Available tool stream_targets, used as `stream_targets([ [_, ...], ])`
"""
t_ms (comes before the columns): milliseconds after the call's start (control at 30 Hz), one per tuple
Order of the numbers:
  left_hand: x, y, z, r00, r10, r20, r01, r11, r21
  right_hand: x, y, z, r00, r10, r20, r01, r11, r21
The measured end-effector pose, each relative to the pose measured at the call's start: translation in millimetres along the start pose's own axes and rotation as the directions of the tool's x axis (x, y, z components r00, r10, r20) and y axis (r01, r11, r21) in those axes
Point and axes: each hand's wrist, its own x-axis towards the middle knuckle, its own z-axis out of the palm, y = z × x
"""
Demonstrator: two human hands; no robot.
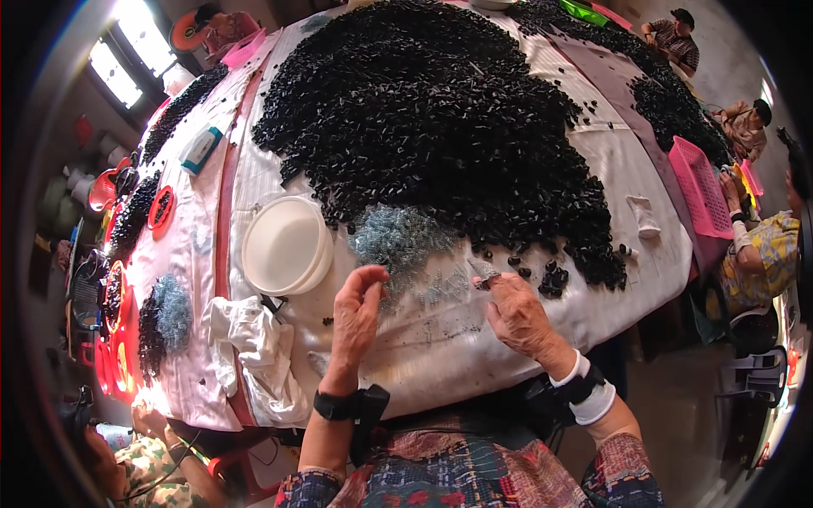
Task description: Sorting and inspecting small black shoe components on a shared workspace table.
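A cloth-covered table (593,296) is seen, its twelve-o'clock half buried under a heap of small black parts (440,110). At nine o'clock from the hands a white bowl (284,245) is set, with a crumpled white cloth (250,334) at seven. A tangle of silvery springs (394,241) lies just beyond the left hand (356,309), whose fingers are curled loosely, empty. A small spring (483,271) is pinched by the right hand (517,313).
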Motion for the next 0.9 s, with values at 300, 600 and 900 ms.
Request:
stream_targets([
  [300, 9.2, -0.7, -0.3, 0.997, 0.055, 0.047, -0.069, 0.918, 0.392, 1.1, -2.9, -1.4, 0.998, -0.057, -0.007, 0.057, 0.998, -0.005],
  [600, -15.0, 2.5, -12.7, 0.990, 0.056, -0.132, 0.006, 0.903, 0.429, 1.5, -7.7, 3.8, 0.997, -0.079, 0.016, 0.079, 0.996, 0.029],
  [900, -23.6, 4.7, -26.3, 0.991, 0.019, -0.132, 0.053, 0.852, 0.520, -7.6, -5.8, -1.5, 0.996, -0.089, 0.006, 0.089, 0.996, 0.009],
])
